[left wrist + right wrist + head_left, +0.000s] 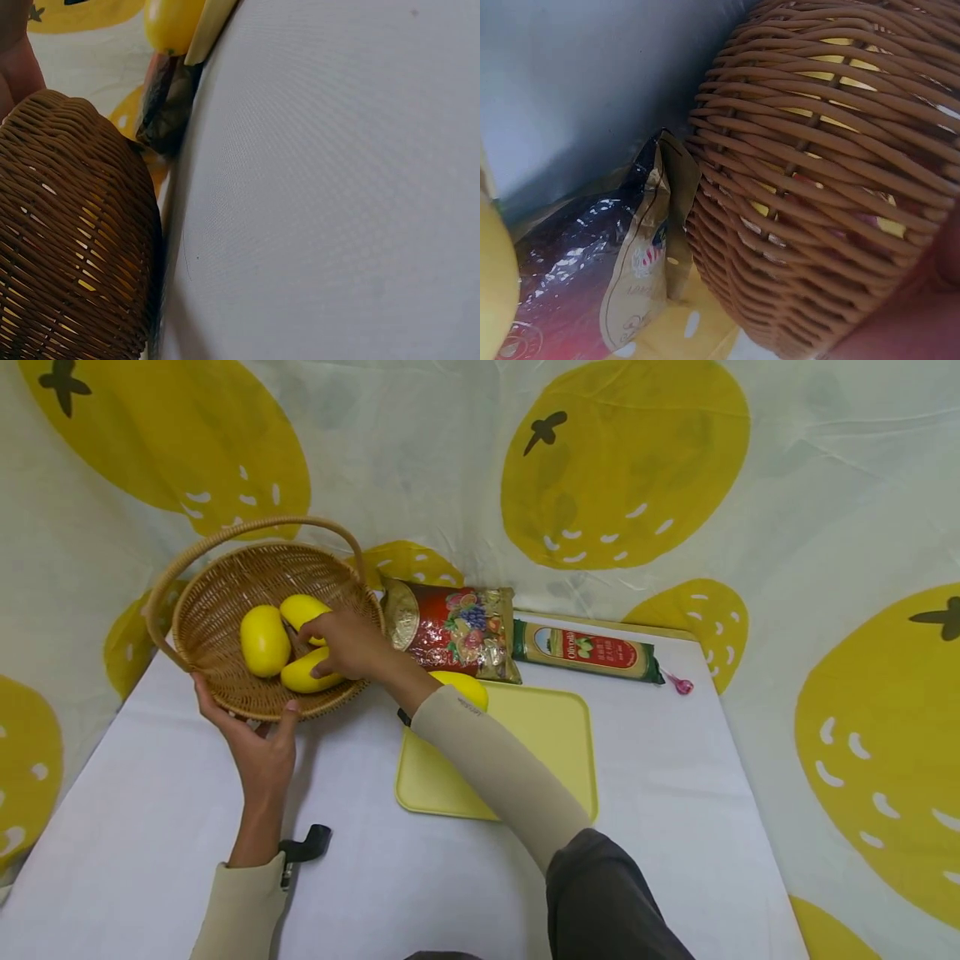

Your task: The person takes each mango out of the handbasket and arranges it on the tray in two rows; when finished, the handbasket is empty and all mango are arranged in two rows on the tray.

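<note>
A wicker basket (247, 697) with an arched handle tilts towards me at the left, with three smooth, oval yellow fruits inside: a left one (265, 641), an upper one (302, 609) and a lower one (300, 675). My left hand (258, 747) grips the basket's near rim, its thumb at the edge. My right hand (352, 647) reaches over the right rim, fingertips at the upper fruit and thumb at the lower one; I cannot tell whether it grips either. From the right wrist, the basket's woven side (817, 150) hides the fruits except for yellow through the gaps.
Under my right forearm lies a pale yellow tray (555, 752), with another yellow fruit (467, 687) at its far left corner. Behind are a shiny red-and-gold bag (457, 631) and a green-and-red Olivoilà packet (588, 650). A wrapped lollipop (681, 685) lies at the right.
</note>
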Tool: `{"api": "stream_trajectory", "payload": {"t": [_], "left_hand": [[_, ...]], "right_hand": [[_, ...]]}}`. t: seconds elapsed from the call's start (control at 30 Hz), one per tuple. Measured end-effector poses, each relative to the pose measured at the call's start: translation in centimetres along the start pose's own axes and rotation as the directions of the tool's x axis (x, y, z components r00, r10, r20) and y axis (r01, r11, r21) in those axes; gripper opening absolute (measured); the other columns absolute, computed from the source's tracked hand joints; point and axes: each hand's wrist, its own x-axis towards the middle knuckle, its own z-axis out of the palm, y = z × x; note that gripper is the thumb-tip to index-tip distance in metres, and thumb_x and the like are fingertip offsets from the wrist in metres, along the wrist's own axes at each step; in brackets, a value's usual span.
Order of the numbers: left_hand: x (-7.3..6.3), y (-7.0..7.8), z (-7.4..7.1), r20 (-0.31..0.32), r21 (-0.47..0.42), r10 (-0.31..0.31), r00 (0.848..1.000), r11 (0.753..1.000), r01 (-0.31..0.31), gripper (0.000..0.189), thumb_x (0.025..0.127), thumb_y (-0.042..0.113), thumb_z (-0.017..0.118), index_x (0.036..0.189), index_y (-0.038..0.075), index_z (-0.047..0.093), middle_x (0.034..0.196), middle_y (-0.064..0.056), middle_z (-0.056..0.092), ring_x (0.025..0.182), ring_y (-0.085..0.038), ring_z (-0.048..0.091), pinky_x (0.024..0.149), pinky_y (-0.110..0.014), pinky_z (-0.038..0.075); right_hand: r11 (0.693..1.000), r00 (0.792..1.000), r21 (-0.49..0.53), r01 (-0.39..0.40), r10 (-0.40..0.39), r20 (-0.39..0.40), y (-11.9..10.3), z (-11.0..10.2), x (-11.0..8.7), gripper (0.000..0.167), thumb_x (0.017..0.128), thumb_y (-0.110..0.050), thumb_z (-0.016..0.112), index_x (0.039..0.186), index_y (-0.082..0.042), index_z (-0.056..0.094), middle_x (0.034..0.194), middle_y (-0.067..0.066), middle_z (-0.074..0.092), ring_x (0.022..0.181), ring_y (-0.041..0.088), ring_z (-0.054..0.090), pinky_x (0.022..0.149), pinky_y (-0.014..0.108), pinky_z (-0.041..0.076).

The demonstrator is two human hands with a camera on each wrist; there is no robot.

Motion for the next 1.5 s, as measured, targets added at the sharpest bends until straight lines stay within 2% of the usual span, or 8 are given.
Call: {"api": "stream_trajectory", "payload": {"t": [0.27,0.4,0.47,0.6,0.8,0.97,1.23,1.5], "left_hand": [[0.0,0.0,0.0,0.002,0.003,0.016,1.000,1.000,-0.016,0.115,0.088,0.003,0.076,0.171,0.030,0.001,0.177,0.009,0.005,0.160,-0.030,0.028,0.122,-0.058,0.040],[0.0,0.1,0.1,0.008,0.009,0.024,1.000,1.000,-0.024,0.115,0.089,0.006,0.078,0.171,0.030,0.001,0.177,0.009,0.005,0.159,-0.030,0.029,0.120,-0.056,0.042],[0.0,0.1,0.1,0.010,0.009,0.029,1.000,1.000,-0.029,0.115,0.089,0.006,0.078,0.171,0.029,0.001,0.177,0.008,0.006,0.159,-0.031,0.029,0.119,-0.055,0.043],[-0.1,0.2,0.2,0.013,0.004,0.034,0.999,0.999,-0.034,0.115,0.089,0.005,0.077,0.171,0.028,0.001,0.177,0.007,0.006,0.159,-0.031,0.029,0.120,-0.056,0.043],[-0.2,0.2,0.3,0.016,-0.013,0.056,0.998,0.998,-0.056,0.115,0.087,0.000,0.075,0.171,0.026,0.002,0.178,0.004,0.006,0.160,-0.033,0.027,0.121,-0.052,0.041],[-0.2,0.0,0.2,0.016,-0.036,0.058,0.998,0.998,-0.057,0.115,0.086,-0.002,0.075,0.171,0.027,0.003,0.177,0.005,0.008,0.160,-0.033,0.027,0.120,-0.050,0.042],[-0.3,0.2,0.0,0.015,-0.012,0.056,0.998,0.998,-0.056,0.115,0.087,0.002,0.077,0.171,0.028,0.003,0.177,0.006,0.009,0.157,-0.033,0.030,0.118,-0.051,0.044],[-0.5,0.4,-0.2,0.013,0.010,0.036,0.999,0.999,-0.037,0.113,0.089,0.002,0.075,0.171,0.030,0.003,0.177,0.008,0.008,0.154,-0.035,0.035,0.111,-0.048,0.049]], "right_hand": [[0.984,0.996,-0.157,-0.084,0.089,0.025,-0.7,0.9,1.1,0.051,0.090,-0.033,0.086,0.139,-0.030,0.071,0.132,-0.012,0.071,0.124,0.010,0.062,0.105,0.028,0.048],[0.976,0.997,-0.206,-0.074,0.078,0.012,-0.8,1.1,1.2,0.032,0.087,-0.031,0.090,0.116,-0.025,0.078,0.115,-0.010,0.072,0.109,0.009,0.061,0.093,0.029,0.049],[0.971,0.997,-0.230,-0.069,0.073,0.009,-0.8,1.2,1.3,0.025,0.085,-0.031,0.091,0.102,-0.022,0.075,0.105,-0.008,0.069,0.102,0.010,0.058,0.087,0.028,0.048],[0.967,0.998,-0.248,-0.063,0.066,0.006,-0.6,1.3,1.3,0.027,0.086,-0.029,0.091,0.087,-0.019,0.067,0.092,-0.005,0.059,0.093,0.011,0.053,0.078,0.026,0.045],[0.979,0.999,-0.200,-0.031,0.035,0.016,-0.4,1.4,1.0,0.022,0.084,-0.025,0.093,0.093,-0.020,0.074,0.097,-0.006,0.063,0.094,0.010,0.051,0.079,0.027,0.043],[0.986,1.000,-0.165,-0.019,0.021,0.014,-0.4,1.3,0.5,0.026,0.083,-0.027,0.094,0.098,-0.020,0.074,0.102,-0.006,0.062,0.099,0.011,0.051,0.080,0.028,0.044],[0.993,0.998,-0.112,0.034,-0.039,-0.048,-0.3,0.6,-1.1,0.054,0.084,-0.034,0.092,0.133,-0.020,0.074,0.132,-0.005,0.070,0.123,0.013,0.058,0.104,0.027,0.046],[0.997,0.991,-0.060,0.048,-0.055,-0.126,-0.7,-0.5,-3.2,0.062,0.086,-0.037,0.090,0.143,-0.022,0.069,0.139,-0.003,0.067,0.127,0.015,0.058,0.108,0.026,0.045]]}}
